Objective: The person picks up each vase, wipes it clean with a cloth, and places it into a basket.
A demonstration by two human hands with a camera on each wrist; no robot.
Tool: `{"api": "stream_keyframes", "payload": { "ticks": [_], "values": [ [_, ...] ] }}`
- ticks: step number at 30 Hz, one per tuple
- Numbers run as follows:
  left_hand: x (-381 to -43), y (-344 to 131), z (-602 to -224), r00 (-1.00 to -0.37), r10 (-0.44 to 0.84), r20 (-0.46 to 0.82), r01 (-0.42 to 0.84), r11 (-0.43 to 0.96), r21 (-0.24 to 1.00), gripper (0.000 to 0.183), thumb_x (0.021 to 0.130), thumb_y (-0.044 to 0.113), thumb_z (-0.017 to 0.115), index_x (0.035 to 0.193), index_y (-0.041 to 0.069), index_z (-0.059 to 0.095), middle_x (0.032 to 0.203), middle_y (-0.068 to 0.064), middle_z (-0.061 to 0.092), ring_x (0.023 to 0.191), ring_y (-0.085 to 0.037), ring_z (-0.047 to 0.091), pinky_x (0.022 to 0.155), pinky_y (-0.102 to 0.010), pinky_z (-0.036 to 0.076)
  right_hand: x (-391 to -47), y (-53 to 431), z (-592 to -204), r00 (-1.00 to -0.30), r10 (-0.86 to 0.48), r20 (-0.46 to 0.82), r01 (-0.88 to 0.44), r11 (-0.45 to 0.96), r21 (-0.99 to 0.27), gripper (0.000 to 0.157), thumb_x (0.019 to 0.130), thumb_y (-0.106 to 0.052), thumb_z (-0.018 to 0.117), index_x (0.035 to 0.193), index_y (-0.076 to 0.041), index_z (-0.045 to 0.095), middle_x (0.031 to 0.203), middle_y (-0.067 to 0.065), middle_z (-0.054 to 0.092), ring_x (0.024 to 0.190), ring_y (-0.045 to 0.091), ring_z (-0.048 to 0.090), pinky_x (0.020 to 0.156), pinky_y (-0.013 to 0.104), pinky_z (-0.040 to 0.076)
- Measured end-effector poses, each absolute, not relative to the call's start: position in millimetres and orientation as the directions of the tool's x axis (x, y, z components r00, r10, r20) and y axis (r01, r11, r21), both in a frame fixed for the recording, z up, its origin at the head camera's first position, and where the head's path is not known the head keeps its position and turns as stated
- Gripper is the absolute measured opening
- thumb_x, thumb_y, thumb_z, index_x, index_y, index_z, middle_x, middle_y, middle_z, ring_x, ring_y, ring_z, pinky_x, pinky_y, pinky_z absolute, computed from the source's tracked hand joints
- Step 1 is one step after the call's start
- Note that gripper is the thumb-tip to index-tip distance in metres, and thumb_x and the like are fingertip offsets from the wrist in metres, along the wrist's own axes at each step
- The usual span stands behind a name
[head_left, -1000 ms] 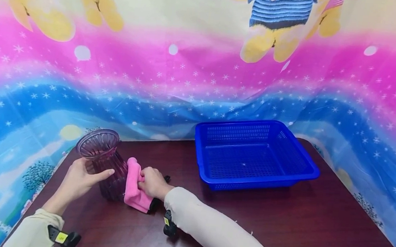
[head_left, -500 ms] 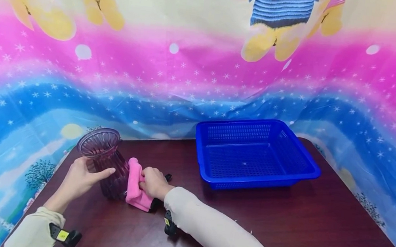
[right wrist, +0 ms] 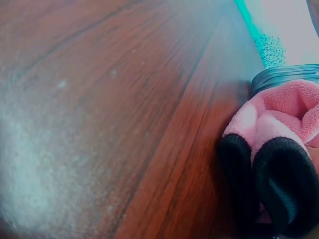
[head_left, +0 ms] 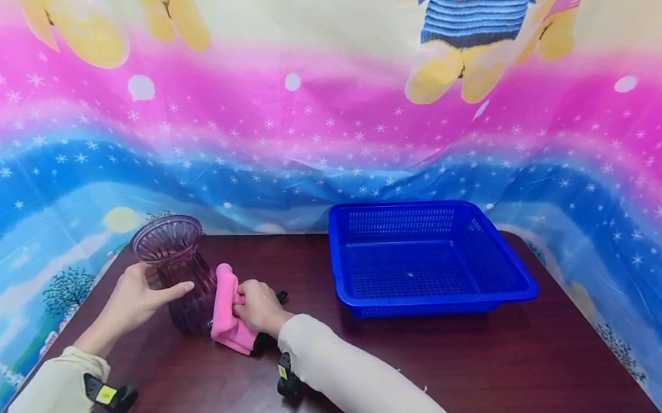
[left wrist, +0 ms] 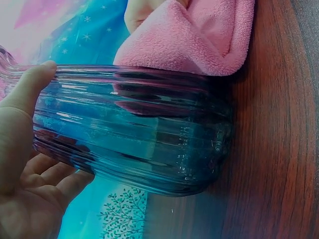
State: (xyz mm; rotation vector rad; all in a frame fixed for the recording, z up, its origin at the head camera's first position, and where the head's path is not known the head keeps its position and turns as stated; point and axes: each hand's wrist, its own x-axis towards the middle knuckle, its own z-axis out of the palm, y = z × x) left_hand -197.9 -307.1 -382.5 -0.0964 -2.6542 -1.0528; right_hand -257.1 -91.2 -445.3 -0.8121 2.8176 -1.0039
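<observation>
A ribbed, purple-tinted glass vase (head_left: 187, 299) with a flared mouth stands on the table at the left. My left hand (head_left: 133, 300) holds it below the mouth, thumb across the near side; in the left wrist view the fingers (left wrist: 55, 174) curl behind the glass. Bunched in my right hand (head_left: 259, 305) is a fluffy pink cloth (head_left: 226, 316), which lies against the vase's right side. The right wrist view shows the cloth's folded black edge (right wrist: 281, 159) near the tabletop. Most of my right fingertips are hidden in the cloth.
A blue plastic basket (head_left: 429, 309) with perforated walls stands at the back right of the dark red-brown wooden table (head_left: 499, 382). A printed curtain (head_left: 315, 125) hangs behind and along both sides. Black wrist cameras sit on both sleeves.
</observation>
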Motion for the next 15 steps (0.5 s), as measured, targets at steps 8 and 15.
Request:
{"api": "stream_keyframes", "payload": {
  "ticks": [8, 15],
  "values": [
    [-197.8, -307.2, -383.7, -0.959, -0.043, 0.28, 0.163, 0.725, 0.669, 0.061, 0.087, 0.027, 0.08, 0.132, -0.006, 0.056, 0.127, -0.032, 0.065, 0.115, -0.048, 0.065, 0.088, -0.037, 0.06, -255.1, -91.8, -434.0, -0.846, -0.488, 0.213, -0.499, 0.587, -0.638, 0.045, 0.084, -0.008, 0.073, 0.061, -0.017, 0.035, 0.065, -0.008, 0.035, 0.061, 0.007, 0.037, 0.056, 0.017, 0.029],
    [-198.2, -307.2, -384.1, -0.956, -0.046, 0.29, 0.168, 0.725, 0.668, 0.06, 0.086, 0.028, 0.081, 0.131, -0.005, 0.058, 0.124, -0.03, 0.067, 0.113, -0.046, 0.067, 0.077, -0.005, 0.047, -255.1, -94.0, -420.7, -0.838, -0.491, 0.237, -0.513, 0.562, -0.649, 0.044, 0.086, -0.01, 0.072, 0.061, -0.017, 0.036, 0.07, -0.007, 0.044, 0.063, 0.005, 0.038, 0.054, 0.016, 0.028]
  ]
}}
